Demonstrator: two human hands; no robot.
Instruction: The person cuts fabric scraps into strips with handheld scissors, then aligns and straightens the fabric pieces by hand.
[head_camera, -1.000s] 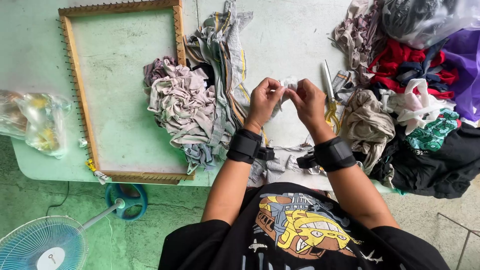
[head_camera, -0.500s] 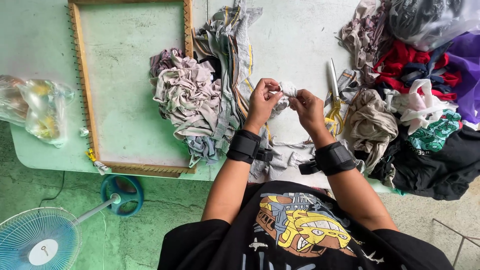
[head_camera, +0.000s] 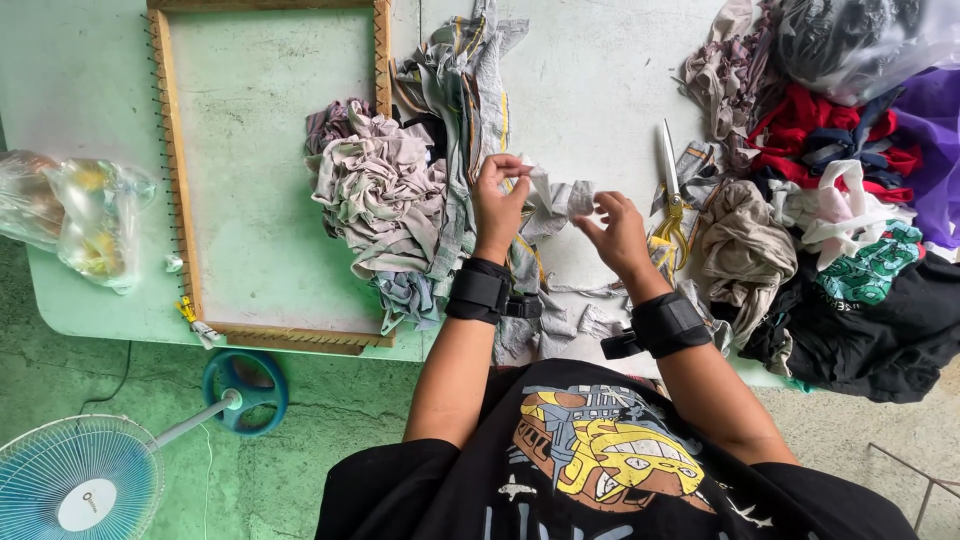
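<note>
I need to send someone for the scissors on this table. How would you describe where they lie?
Start at the big heap of coloured clothes on the table's right side. Along its left edge, just beyond the right hand, lie the scissors. Their yellow handles and long pale blades are the only hard, shiny thing among soft cloth.

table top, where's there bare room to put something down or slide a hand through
Bare patches: inside the wooden frame, left of the grey strip pile; and the pale table between that pile and the scissors, beyond both hands. The right side is crowded with the clothes heap.
</note>
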